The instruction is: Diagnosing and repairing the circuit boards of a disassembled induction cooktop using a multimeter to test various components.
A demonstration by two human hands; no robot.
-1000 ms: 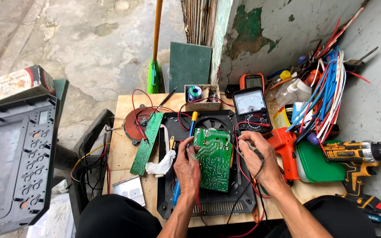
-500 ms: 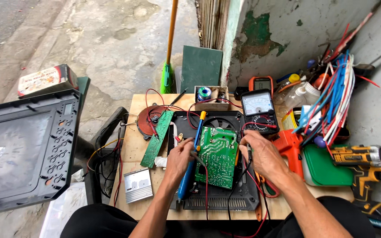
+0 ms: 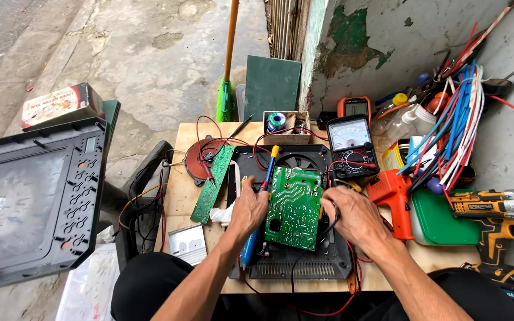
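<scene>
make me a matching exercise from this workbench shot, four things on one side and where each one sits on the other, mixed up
Things:
1. green circuit board
2. analog meter
3. cordless drill
4. blue-handled soldering iron

Places:
A. far right edge of the table
B. under the left hand
C. behind the board, toward the wall
D. between the left hand and the right hand

Pairs: 1-D, 2-C, 3-A, 4-B

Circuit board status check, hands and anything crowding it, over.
Left hand grips blue-handled tool beside green circuit board. Right hand at board's right edge, pinching black probe lead. Red wires and analog multimeter crowd behind.
</scene>
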